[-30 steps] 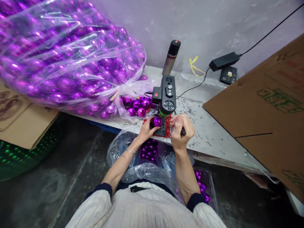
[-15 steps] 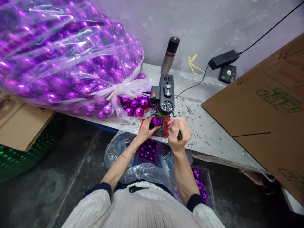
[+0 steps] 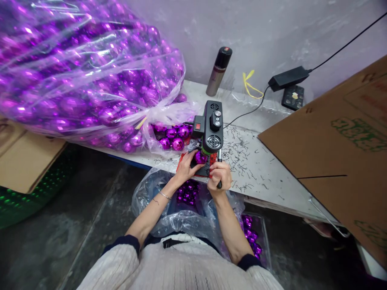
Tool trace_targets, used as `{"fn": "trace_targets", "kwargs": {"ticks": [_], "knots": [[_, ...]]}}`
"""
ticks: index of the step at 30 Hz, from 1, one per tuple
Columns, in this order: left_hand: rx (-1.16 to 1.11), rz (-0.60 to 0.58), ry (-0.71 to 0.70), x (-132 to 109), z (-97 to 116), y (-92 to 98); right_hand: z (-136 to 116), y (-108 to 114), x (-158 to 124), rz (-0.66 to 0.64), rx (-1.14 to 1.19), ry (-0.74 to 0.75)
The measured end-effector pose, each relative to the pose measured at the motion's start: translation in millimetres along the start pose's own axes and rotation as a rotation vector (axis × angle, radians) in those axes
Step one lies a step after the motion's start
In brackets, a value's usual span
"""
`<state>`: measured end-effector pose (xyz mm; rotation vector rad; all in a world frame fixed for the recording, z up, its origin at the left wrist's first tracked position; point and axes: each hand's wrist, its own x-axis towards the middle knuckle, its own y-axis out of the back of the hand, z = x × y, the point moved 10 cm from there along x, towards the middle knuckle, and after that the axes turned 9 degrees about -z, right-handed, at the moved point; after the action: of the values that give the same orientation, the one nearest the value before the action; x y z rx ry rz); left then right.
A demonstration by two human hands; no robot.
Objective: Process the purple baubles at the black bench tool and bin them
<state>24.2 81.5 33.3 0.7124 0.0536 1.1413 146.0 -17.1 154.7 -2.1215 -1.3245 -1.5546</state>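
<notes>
A small black bench machine stands at the table's front edge on a red mat. My left hand is closed on a shiny purple ball, holding it under the machine's head. My right hand is wrapped around the machine's black lever handle, pulled down toward me. Several loose purple balls lie just left of the machine.
A huge clear bag of purple balls fills the table's left. A plastic-lined bin with purple balls sits below my hands. A spray can, power adapter and cardboard sheet are to the right. Tiny dark scraps litter the table.
My right hand has swung the lever handle down and nearer to me. The left hand stays on the ball under the machine. The view shifted slightly.
</notes>
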Motion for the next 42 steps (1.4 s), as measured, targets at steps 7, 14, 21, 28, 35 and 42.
{"fn": "trace_targets", "kwargs": {"ticks": [7,14,21,28,35,42], "knots": [[-0.011,0.010,-0.022,0,3,0.4,0,-4,-4,0.012,-0.010,0.045],[-0.005,0.021,-0.047,4,7,0.7,-8,8,23,0.047,-0.025,0.014],[0.106,0.027,-0.160,-45,33,8.5,-15,19,63,-0.001,0.040,-0.184],[0.327,0.121,-0.046,-16,22,74.6,-15,13,43,-0.003,0.041,-0.117],[0.408,-0.061,0.168,60,-28,80.4,-19,14,48,-0.038,0.031,-0.093],[-0.264,0.113,0.171,24,-24,81.7,-17,17,68,-0.036,0.037,-0.196]]}}
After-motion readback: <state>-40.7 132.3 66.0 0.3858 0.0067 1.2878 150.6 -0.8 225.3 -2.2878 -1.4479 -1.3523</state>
